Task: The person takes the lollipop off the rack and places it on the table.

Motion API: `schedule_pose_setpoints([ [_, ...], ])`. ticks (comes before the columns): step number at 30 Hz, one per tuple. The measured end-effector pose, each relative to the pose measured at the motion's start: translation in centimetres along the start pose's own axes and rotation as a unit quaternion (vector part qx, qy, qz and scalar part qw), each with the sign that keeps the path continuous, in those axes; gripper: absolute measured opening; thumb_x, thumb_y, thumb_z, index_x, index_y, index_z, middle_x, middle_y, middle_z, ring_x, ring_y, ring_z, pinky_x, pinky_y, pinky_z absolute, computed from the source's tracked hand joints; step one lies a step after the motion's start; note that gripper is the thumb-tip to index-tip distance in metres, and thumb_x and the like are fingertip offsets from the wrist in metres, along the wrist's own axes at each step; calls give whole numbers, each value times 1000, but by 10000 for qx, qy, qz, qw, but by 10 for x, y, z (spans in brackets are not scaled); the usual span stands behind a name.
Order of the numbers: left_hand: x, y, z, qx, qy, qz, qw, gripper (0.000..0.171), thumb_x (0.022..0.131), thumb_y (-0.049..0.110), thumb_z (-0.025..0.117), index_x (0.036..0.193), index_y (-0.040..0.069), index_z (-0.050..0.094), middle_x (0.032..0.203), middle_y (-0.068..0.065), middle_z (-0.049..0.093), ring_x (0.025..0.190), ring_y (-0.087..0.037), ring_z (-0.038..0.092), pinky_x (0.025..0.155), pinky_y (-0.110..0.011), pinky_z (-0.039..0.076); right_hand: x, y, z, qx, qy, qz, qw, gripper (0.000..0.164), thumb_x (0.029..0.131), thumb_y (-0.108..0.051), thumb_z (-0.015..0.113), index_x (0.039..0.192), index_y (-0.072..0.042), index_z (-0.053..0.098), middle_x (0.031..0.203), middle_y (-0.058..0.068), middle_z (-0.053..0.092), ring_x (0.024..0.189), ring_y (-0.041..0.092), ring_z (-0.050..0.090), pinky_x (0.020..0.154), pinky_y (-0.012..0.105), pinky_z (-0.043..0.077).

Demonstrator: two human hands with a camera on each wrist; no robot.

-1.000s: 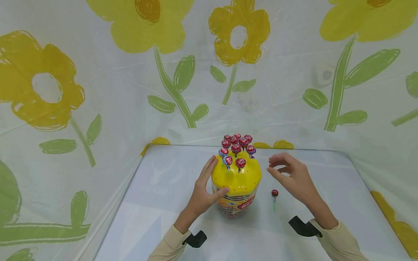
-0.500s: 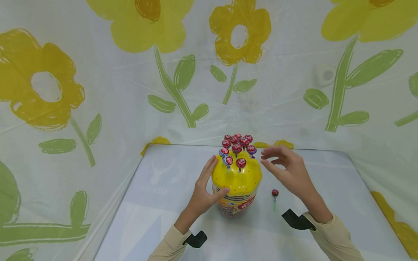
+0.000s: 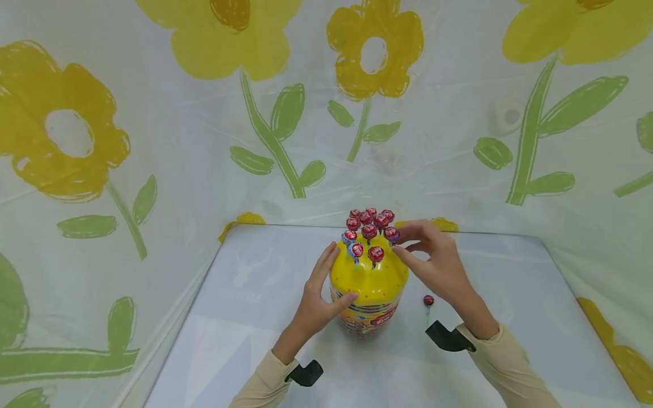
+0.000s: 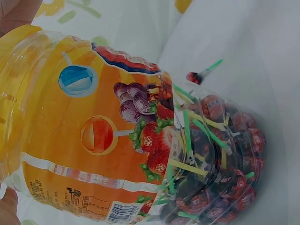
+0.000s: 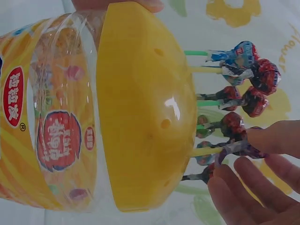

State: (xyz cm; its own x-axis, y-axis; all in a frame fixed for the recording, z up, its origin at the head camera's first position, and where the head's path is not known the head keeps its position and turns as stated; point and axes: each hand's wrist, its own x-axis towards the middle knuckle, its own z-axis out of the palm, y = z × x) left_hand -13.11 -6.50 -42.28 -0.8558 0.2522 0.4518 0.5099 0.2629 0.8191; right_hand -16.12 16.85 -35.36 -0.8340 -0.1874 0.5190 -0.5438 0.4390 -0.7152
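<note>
The right hand (image 3: pixel 433 255), at about two o'clock on the jar's yellow lid (image 3: pixel 369 283), pinches a purple-wrapped lollipop (image 3: pixel 391 234) between its fingertips. That lollipop stands at one o'clock on the dome; the right wrist view shows its pale stick reaching the lid, but how deep the tip sits is hidden. The same view crops the hand at the three o'clock edge and the jar (image 3: pixel 367 320) at nine.

At eight o'clock the left hand (image 3: pixel 318 297) rests on the jar, fingers nearly straight along the lid's side, thumb across its front. In its own wrist view only slivers of it show, toward ten and eight o'clock.

The other lollipops (image 3: pixel 369 231) crowd toward twelve o'clock on the lid; the rear ones overlap, their sticks mostly covered. The jar's printed label (image 4: pixel 84 131) masks its upper contents; the clear base shows wrapped heads and green and yellow sticks, too tangled to count. A loose lollipop (image 3: pixel 428 300) lies at three o'clock from the jar, its stick end meeting the black wrist mount (image 3: pixel 450 337) in the head view.

The pale, smooth counter (image 3: pixel 255 340) bears a washed-out antlered mark (image 3: pixel 252 263) at ten o'clock, with lettering too faint to read. Around it hangs a creased white sheet (image 3: pixel 204 181) printed with yellow flowers and green leaves.
</note>
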Motion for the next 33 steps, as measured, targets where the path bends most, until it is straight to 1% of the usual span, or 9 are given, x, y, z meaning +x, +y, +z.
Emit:
schedule_pose_setpoints([
  [4, 0, 0, 0, 10, 4, 18, 10000, 75, 82, 14, 70, 145, 1, 32, 153, -18, 23, 139, -27, 27, 107, -48, 32, 4, 4, 5, -120, 89, -30, 9999, 33, 80, 0, 72, 111, -3, 58, 106, 4, 63, 94, 14, 61, 77, 24, 55],
  [9, 0, 0, 0, -43, -25, -28, 10000, 76, 82, 16, 70, 146, 2, 32, 154, -14, 23, 140, -25, 26, 108, -47, 31, 6, 11, 10, -61, 185, -14, 9998, 34, 78, 8, 70, 109, 1, 57, 104, 10, 63, 92, 19, 62, 77, 28, 56],
  [11, 0, 0, 1, -54, -27, -28, 10000, 76, 81, 15, 70, 146, 2, 32, 154, -13, 23, 140, -25, 26, 108, -47, 31, 6, 13, 11, 25, 220, -5, 9998, 34, 78, 9, 70, 109, 2, 57, 104, 10, 63, 92, 20, 62, 77, 27, 56],
  [16, 0, 0, 1, -50, 2, -25, 10000, 75, 81, 14, 69, 145, 2, 32, 154, -12, 23, 140, -25, 26, 108, -48, 31, 6, 16, 14, 233, 295, -1, 9993, 34, 80, 5, 70, 111, 0, 57, 106, 6, 62, 91, 15, 61, 76, 18, 54],
  [23, 0, -1, 0, -68, 22, -52, 10000, 75, 82, 15, 69, 145, 1, 32, 154, -14, 23, 140, -25, 26, 108, -49, 30, 6, 18, 18, 367, 450, -240, 9980, 36, 80, 4, 70, 112, 1, 55, 106, 9, 62, 91, 14, 63, 73, 17, 54],
  [27, -1, -1, 1, -71, 12, -58, 10000, 75, 82, 15, 69, 146, 2, 32, 154, -12, 22, 140, -24, 25, 108, -48, 30, 5, 17, 19, 507, 727, -335, 9955, 37, 78, 10, 69, 112, 3, 55, 103, 11, 64, 90, 5, 63, 71, 16, 54],
  [28, -1, -1, 1, -74, 11, -58, 10000, 75, 82, 15, 69, 146, 2, 32, 154, -12, 22, 140, -24, 25, 108, -48, 30, 6, 12, 18, 520, 828, -350, 9946, 37, 78, 12, 68, 112, 5, 54, 102, 13, 64, 89, 4, 63, 72, 15, 54],
  [30, -1, -1, 1, -81, 11, -62, 9999, 75, 82, 16, 69, 146, 3, 32, 154, -12, 23, 140, -24, 26, 108, -48, 30, 8, 0, 14, 530, 1039, -380, 9924, 38, 77, 15, 67, 111, 8, 53, 100, 17, 64, 87, 3, 63, 72, 15, 53],
  [33, -1, -1, 1, -66, 30, -50, 10000, 75, 82, 16, 69, 146, 3, 32, 154, -13, 23, 140, -24, 26, 108, -47, 30, 11, -6, 8, 588, 1252, -352, 9898, 38, 78, 14, 66, 113, 7, 53, 100, 16, 65, 86, 5, 63, 73, 15, 53],
])
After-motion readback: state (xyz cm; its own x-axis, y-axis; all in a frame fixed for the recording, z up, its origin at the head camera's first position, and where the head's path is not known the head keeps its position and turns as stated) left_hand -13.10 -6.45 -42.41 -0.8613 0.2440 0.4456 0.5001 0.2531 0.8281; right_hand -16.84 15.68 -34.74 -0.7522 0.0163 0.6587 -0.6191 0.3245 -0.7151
